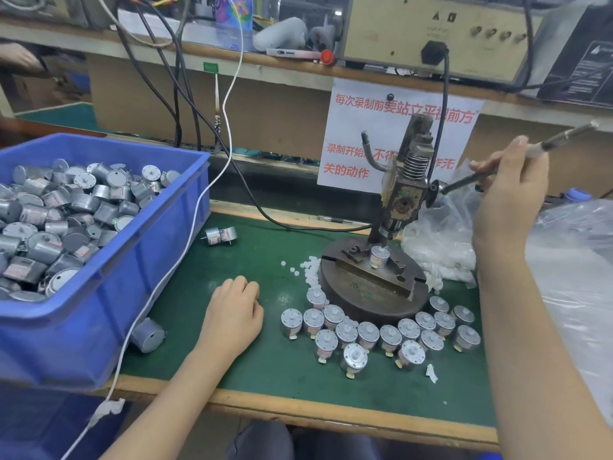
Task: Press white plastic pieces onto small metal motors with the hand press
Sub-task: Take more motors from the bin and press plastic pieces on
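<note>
The hand press (403,197) stands on a round dark base (368,287) on the green mat. One small metal motor (379,257) sits upright in the fixture under the ram, a white piece on top. My right hand (507,194) grips the press lever (491,174), which slants up to the right. My left hand (234,313) rests on the mat left of the base, fingers loosely curled, holding nothing I can see. Loose white plastic pieces (306,270) lie by the base's left rim. Several motors (381,333) stand in rows in front of the base.
A blue bin (109,283) full of motors fills the left side. Two motors (220,235) lie beyond it, another (147,335) against its front. A plastic bag of white pieces (441,254) sits right of the press. A white cable (185,240) crosses the bin's edge.
</note>
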Demonstrator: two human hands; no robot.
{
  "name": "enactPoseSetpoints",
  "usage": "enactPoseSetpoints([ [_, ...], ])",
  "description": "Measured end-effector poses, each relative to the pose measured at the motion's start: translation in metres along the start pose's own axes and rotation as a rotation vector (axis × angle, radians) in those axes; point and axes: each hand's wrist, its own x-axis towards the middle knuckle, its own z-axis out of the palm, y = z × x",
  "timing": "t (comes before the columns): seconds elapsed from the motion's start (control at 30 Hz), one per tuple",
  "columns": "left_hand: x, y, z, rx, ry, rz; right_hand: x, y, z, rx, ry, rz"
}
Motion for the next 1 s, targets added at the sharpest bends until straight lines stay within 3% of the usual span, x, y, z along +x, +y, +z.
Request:
enactPoseSetpoints([
  [0.57,0.0,0.002,-0.003,-0.014,0.004,-0.006,-0.003,0.008,0.011,-0.034,0.107,0.017],
  [0.67,0.0,0.003,-0.003,-0.026,0.009,-0.008,-0.007,0.015,0.01,-0.047,0.093,0.087],
  [0.87,0.0,0.001,-0.003,-0.025,-0.008,-0.02,-0.048,0.064,0.004,-0.551,-0.161,0.406],
  [0.93,0.0,0.001,-0.003,-0.025,-0.012,-0.025,-0.065,0.075,0.005,-0.639,-0.183,0.425],
  [1.0,0.001,0.001,-0.003,-0.028,-0.01,-0.024,-0.078,0.083,0.011,-0.736,-0.314,0.388],
])
